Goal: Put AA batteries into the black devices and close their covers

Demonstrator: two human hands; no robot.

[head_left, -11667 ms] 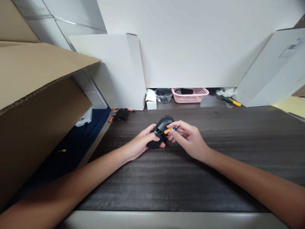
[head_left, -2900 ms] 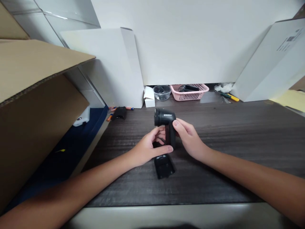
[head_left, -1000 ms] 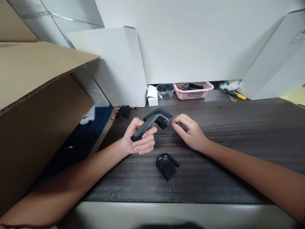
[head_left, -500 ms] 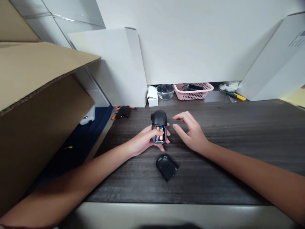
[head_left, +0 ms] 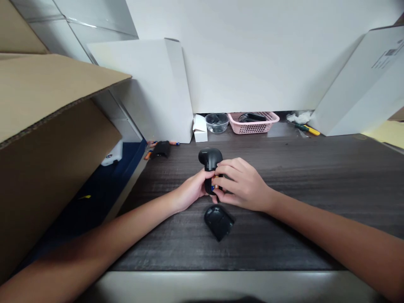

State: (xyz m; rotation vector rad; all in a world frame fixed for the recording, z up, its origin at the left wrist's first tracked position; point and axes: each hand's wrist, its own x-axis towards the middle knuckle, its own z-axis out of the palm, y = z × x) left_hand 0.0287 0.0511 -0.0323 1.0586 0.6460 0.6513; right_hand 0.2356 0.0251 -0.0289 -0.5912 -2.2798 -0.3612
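A small black handheld device (head_left: 210,160) with a rounded head stands over the dark wooden table (head_left: 299,202). My left hand (head_left: 189,194) grips its handle from the left. My right hand (head_left: 240,185) covers the handle's open battery bay from the right, fingers curled onto it; a sliver of orange and blue battery (head_left: 214,187) shows under my fingertips. The loose black battery cover (head_left: 218,221) lies flat on the table just in front of both hands.
A big open cardboard box (head_left: 47,139) fills the left. White boxes (head_left: 151,88) lean on the back wall, another white box (head_left: 362,88) at right. At the back stand a glass bowl (head_left: 216,122), a pink basket (head_left: 254,122), a screwdriver (head_left: 305,129), and a black part (head_left: 160,148) with loose batteries.
My left hand turned the device so its battery bay faced me. My right hand, open beside it half a second ago, has closed over the batteries in the handle.
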